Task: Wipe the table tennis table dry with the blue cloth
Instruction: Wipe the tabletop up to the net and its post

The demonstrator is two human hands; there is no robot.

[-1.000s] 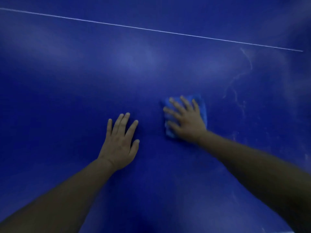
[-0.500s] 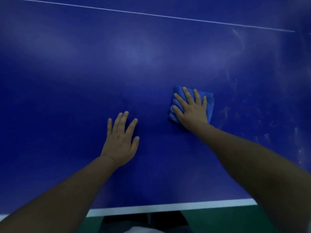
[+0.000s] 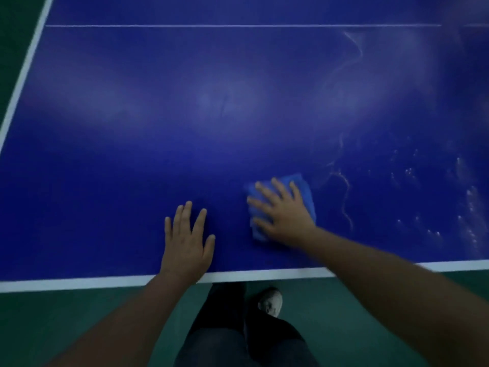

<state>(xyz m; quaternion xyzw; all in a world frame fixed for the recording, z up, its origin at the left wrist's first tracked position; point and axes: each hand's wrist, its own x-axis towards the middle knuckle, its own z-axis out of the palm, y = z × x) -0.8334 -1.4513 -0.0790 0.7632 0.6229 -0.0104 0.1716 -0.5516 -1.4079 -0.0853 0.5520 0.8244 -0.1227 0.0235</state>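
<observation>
The right hand (image 3: pixel 284 214) lies flat, fingers (image 3: pixel 266 190) spread wide, pressing down on the folded blue cloth (image 3: pixel 304 189) near the surface's (image 3: pixel 132 154) front edge. The left hand (image 3: pixel 186 245) rests palm-down just beside it, fingers slightly apart, holding nothing, its wrist over the white edge line (image 3: pixel 79 283). The cloth looks soft and rectangular; the surface is smooth, glossy blue. Water streaks (image 3: pixel 345 197) and droplets (image 3: pixel 471 202) lie toward the right edge. Below the front edge, green floor (image 3: pixel 66 319) and a shoe (image 3: pixel 271 301) show.

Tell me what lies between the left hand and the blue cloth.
Nothing: the head view shows only bare table between left hand and blue cloth.
</observation>
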